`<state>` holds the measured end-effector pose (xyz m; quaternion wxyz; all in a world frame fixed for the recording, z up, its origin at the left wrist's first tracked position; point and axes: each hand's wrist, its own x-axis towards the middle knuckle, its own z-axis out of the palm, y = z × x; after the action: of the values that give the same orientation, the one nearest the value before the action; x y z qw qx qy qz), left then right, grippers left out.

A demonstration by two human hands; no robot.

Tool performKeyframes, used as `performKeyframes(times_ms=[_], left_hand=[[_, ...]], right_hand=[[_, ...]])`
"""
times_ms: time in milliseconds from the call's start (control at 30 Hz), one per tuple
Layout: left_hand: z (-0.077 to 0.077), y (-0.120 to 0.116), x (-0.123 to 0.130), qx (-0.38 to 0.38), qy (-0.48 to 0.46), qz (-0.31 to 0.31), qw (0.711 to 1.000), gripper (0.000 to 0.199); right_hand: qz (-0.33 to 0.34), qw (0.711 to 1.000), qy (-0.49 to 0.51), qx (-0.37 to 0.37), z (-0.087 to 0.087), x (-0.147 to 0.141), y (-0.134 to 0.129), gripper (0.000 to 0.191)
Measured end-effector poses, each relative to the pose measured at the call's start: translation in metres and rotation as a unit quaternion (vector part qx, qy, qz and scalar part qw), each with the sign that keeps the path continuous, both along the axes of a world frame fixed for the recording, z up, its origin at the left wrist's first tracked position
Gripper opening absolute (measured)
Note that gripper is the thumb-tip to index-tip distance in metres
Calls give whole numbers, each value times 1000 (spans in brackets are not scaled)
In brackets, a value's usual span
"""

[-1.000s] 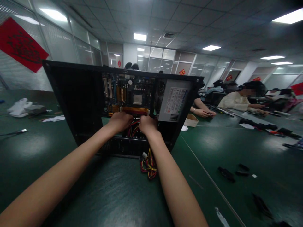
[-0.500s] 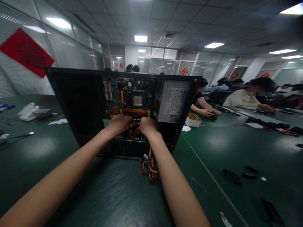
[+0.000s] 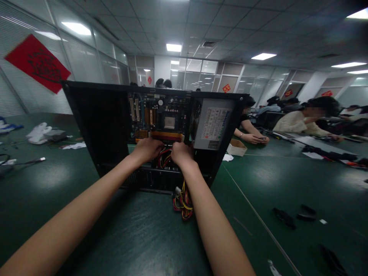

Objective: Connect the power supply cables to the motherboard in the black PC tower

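A black computer case (image 3: 97, 126) stands open in front of me on the green table. Inside it are a motherboard (image 3: 158, 111) and, at the right, a silver power supply (image 3: 215, 122) with a label. Both hands reach into the case just below the orange and red memory slots (image 3: 168, 137). My left hand (image 3: 148, 148) has its fingers curled at the board's lower edge; my right hand (image 3: 182, 152) is closed close beside it. What the fingertips hold is hidden. Red and black wires (image 3: 164, 158) run between the hands. A bundle of yellow, red and black cables (image 3: 183, 203) hangs over the case's front edge.
A small open box (image 3: 237, 147) stands right of the case, near another person's hands (image 3: 255, 138). Black parts (image 3: 306, 213) lie on the right of the table (image 3: 129, 237). At the left are a white plastic bag (image 3: 38, 133) and a cable (image 3: 31, 162).
The view has shifted slightly, so everything sits a little further right. Both hands stay in nearly the same place at the board's lower edge.
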<state>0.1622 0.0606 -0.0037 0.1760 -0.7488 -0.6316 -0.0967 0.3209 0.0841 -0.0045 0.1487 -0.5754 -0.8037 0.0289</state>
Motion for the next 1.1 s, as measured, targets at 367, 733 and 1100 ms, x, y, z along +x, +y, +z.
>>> performKeyframes(times_ms=[367,733,1100], left_hand=[[2,-1,2,-8,4,1,1000,39],[2,1,1,-9,-5,-12,1000,39],[3,-3,-3,-9,-41,24,999,40]], right_hand=[[-5,1000,-4,0,0,-1,-1,31],[-12,1000,-8,-6,0,-4,2,31],[-9,1000,-25,-14,2,-3,-6,33]])
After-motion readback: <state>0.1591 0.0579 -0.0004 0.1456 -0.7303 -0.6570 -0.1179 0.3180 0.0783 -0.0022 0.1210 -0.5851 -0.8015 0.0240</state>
